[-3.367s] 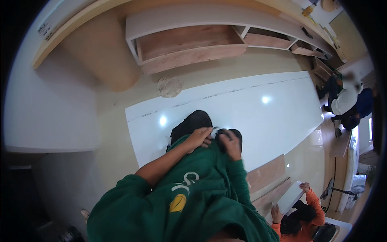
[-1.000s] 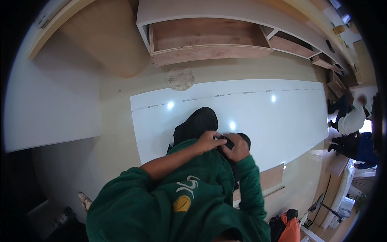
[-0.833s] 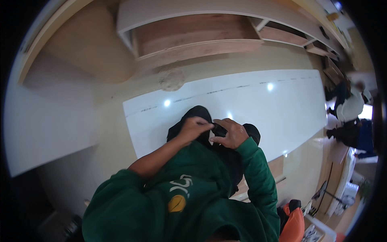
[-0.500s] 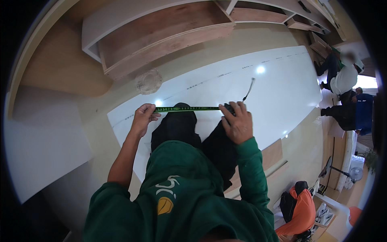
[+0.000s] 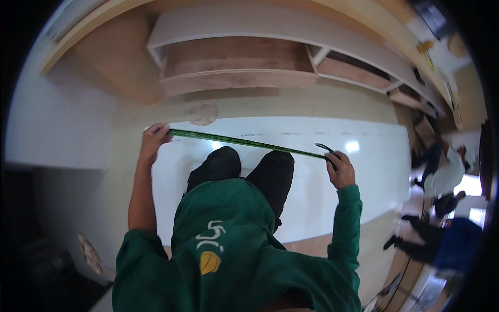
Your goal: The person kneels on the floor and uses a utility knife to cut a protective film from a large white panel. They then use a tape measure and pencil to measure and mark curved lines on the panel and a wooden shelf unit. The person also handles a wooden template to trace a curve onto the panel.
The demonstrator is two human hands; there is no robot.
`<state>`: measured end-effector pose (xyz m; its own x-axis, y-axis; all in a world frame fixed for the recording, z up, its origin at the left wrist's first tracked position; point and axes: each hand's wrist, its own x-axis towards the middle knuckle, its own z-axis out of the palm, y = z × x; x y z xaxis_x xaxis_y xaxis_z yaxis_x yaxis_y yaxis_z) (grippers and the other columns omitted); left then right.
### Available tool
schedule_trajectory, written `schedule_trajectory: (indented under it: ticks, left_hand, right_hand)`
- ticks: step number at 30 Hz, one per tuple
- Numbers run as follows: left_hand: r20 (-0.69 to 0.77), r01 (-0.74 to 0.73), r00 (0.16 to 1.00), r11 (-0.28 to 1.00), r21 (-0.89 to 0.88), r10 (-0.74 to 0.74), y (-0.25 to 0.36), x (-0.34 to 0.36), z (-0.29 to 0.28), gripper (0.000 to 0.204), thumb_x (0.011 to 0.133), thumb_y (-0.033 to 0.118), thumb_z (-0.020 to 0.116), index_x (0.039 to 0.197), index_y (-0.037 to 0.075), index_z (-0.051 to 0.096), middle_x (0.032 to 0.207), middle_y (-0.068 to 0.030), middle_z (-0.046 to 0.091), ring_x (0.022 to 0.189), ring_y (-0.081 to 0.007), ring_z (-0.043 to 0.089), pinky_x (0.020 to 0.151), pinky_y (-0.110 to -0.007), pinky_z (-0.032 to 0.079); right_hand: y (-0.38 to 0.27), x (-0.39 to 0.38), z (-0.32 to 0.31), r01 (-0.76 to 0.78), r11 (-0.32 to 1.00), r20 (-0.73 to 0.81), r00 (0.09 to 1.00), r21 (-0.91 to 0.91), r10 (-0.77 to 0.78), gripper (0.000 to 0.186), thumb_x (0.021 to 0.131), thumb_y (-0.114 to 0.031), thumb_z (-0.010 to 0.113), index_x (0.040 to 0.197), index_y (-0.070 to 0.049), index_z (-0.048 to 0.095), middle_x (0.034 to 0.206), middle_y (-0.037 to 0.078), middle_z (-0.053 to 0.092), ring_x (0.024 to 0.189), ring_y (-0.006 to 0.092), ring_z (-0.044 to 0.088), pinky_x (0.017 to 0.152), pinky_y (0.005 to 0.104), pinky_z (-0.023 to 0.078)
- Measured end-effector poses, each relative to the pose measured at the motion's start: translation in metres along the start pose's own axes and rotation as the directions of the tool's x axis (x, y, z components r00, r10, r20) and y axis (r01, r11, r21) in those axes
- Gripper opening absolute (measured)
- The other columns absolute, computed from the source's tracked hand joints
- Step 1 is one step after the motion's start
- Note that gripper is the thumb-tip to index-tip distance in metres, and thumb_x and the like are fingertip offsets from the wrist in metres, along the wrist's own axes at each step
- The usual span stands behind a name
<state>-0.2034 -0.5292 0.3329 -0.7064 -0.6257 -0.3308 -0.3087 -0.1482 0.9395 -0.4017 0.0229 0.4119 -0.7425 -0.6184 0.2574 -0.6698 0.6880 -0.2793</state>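
A green tape measure (image 5: 234, 140) stretches nearly across my view, above my dark-trousered knees and the large white board (image 5: 358, 182) on which I kneel. My left hand (image 5: 157, 138) pinches its end near the board's left edge. My right hand (image 5: 340, 170) grips its dark case, mostly hidden by the fingers, with a black strap looping above it. The tape slopes down toward the right.
Ahead stands a long white cabinet (image 5: 234, 23) with pulled-out wooden drawers (image 5: 239, 79). A round pale object (image 5: 202, 112) lies past the board. A white panel (image 5: 62, 125) is at left. Co-workers in white (image 5: 442, 177) and in blue (image 5: 455, 244) are at right.
My hands moved apart, drawing the tape much longer, the right one outward to the right, the left one left and upward. The view shifted, and the co-worker in blue appears lower.
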Motion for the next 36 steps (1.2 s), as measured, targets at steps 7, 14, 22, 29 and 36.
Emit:
schedule_trajectory:
  ticks: [7,14,22,29,36]
  left_hand:
    - [-0.305,-0.053,0.949,0.909,-0.413,-0.084,-0.013,-0.006,0.030,0.034,0.084,0.022,0.074,0.102,-0.002,0.059,0.087,-0.0091,0.066,0.071,-0.0164,0.066,0.061,-0.027,0.056]
    - [-0.421,-0.147,0.905,0.878,-0.456,-0.066,-0.012,0.006,0.019,0.037,0.087,0.021,0.071,0.109,-0.006,0.060,0.094,-0.0114,0.067,0.080,-0.0201,0.068,0.063,-0.028,0.056]
    - [-0.417,-0.035,0.895,0.908,-0.418,-0.157,-0.019,0.027,0.010,0.037,0.091,0.020,0.064,0.118,-0.004,0.059,0.102,-0.0132,0.065,0.089,-0.0236,0.067,0.070,-0.033,0.057]
    - [-0.339,-0.043,0.941,0.994,-0.099,0.007,0.002,0.115,-0.001,0.038,0.090,0.028,0.065,0.112,-0.003,0.061,0.099,-0.0096,0.065,0.089,-0.0200,0.063,0.074,-0.033,0.051]
    - [-0.386,-0.181,0.899,0.978,0.108,0.209,0.047,0.177,-0.011,0.032,0.088,0.028,0.067,0.095,-0.003,0.069,0.085,-0.0071,0.064,0.080,-0.0139,0.059,0.064,-0.028,0.047]
  right_hand:
    - [0.010,0.053,-0.027,0.109,0.993,0.090,0.990,-0.049,-0.105,0.022,0.082,-0.014,0.064,0.104,-0.012,0.066,0.103,0.013,0.063,0.093,0.0336,0.061,0.077,0.0425,0.053]
    - [0.033,0.104,0.031,0.067,0.995,0.162,0.984,0.069,-0.077,0.020,0.084,-0.019,0.061,0.103,-0.014,0.066,0.104,0.012,0.063,0.097,0.0340,0.060,0.083,0.0425,0.051]
    - [0.057,0.154,0.095,0.064,0.996,0.319,0.944,0.060,-0.080,0.021,0.084,-0.020,0.060,0.102,-0.014,0.067,0.103,0.016,0.063,0.097,0.0364,0.060,0.086,0.0452,0.049]
    - [0.031,0.152,0.100,0.021,0.995,0.171,0.985,0.097,-0.038,0.021,0.086,-0.014,0.061,0.106,-0.011,0.066,0.102,0.014,0.063,0.092,0.0335,0.063,0.081,0.0396,0.052]
    - [0.029,0.212,0.096,0.035,0.998,0.201,0.979,0.044,-0.043,0.025,0.086,-0.014,0.061,0.110,-0.010,0.066,0.106,0.018,0.062,0.095,0.0359,0.062,0.085,0.0414,0.050]
